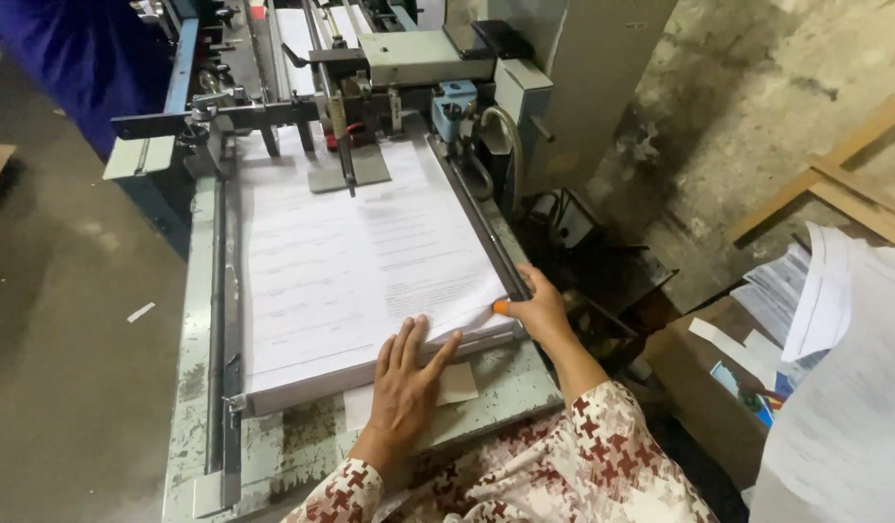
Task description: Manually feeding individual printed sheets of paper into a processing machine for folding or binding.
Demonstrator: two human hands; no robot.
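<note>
Head view: both hands on a paper stack (355, 261) on a machine bed (200, 368).
Left hand (406, 380) lies flat, fingers spread, at the near edge; right hand (537, 308) grips the near right corner beside a side rail (481, 223). Loose sheets (834, 387) lie right; open floor (70, 320) left.

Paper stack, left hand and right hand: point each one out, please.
paper stack (350, 261), head view, middle of the top sheet
left hand (407, 378), head view, back of the hand
right hand (539, 308), head view, back of the hand at the stack's corner
</note>
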